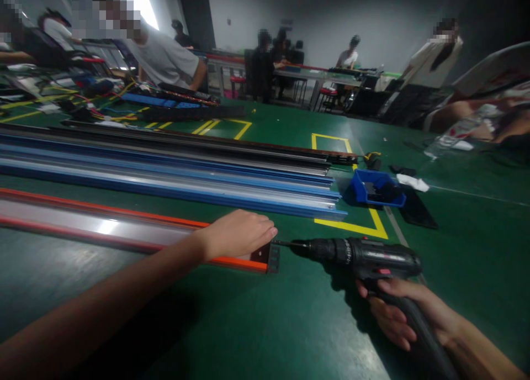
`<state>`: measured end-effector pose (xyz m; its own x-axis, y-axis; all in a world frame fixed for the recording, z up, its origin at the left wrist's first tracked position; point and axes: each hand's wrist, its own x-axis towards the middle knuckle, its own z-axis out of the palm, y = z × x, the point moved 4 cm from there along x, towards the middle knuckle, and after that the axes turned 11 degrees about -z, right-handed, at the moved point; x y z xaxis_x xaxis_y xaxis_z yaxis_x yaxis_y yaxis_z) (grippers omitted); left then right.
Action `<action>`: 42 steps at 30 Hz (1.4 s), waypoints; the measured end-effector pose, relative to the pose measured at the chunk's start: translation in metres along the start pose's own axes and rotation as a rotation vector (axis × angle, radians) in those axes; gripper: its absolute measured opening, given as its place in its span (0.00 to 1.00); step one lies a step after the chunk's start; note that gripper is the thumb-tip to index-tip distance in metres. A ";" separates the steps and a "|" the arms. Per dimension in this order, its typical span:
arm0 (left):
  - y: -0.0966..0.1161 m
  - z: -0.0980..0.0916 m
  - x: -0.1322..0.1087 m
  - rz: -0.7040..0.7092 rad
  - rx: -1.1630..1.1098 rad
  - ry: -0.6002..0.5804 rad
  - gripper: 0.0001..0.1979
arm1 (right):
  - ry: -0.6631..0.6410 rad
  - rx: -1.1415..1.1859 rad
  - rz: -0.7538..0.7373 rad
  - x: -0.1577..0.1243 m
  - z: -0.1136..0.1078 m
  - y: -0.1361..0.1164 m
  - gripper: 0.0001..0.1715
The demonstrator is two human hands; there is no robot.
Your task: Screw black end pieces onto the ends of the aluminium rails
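Observation:
In the head view my right hand (pixel 395 313) is wrapped around the handle of a black cordless drill (pixel 368 257). Its long bit (pixel 292 243) points left, the tip at the end of an orange-edged channel (pixel 95 225) with a clear, shiny face. A black end cap (pixel 273 258) closes that end of the channel. My left hand (pixel 240 233) lies across the channel just beside the cap, fingers together and curled over its far edge. The fingertips are close to the bit's tip, and their undersides are hidden.
Beyond the channel, several long blue rails (pixel 248 189) and black rails (pixel 232 151) lie parallel. A blue bin (pixel 359 189) with dark small parts stands near their right ends, beside a dark flat object (pixel 418 209). People sit around the green table (pixel 331 325); a plastic bottle (pixel 464 128) is at right.

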<state>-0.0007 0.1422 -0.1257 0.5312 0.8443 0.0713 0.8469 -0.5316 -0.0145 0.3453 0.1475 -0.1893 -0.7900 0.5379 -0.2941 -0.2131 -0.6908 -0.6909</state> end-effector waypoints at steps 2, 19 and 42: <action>0.001 -0.001 0.000 0.004 0.014 -0.001 0.10 | 0.002 -0.011 0.002 0.000 0.003 -0.001 0.18; 0.003 -0.003 0.001 0.053 0.030 0.027 0.09 | -0.007 0.041 0.020 -0.004 0.006 -0.003 0.13; 0.001 0.002 0.001 0.044 0.031 -0.006 0.07 | 0.035 0.008 -0.001 -0.003 0.009 -0.003 0.13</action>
<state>0.0007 0.1427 -0.1276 0.5683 0.8203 0.0637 0.8228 -0.5662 -0.0487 0.3433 0.1432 -0.1800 -0.7694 0.5550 -0.3163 -0.2189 -0.6942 -0.6857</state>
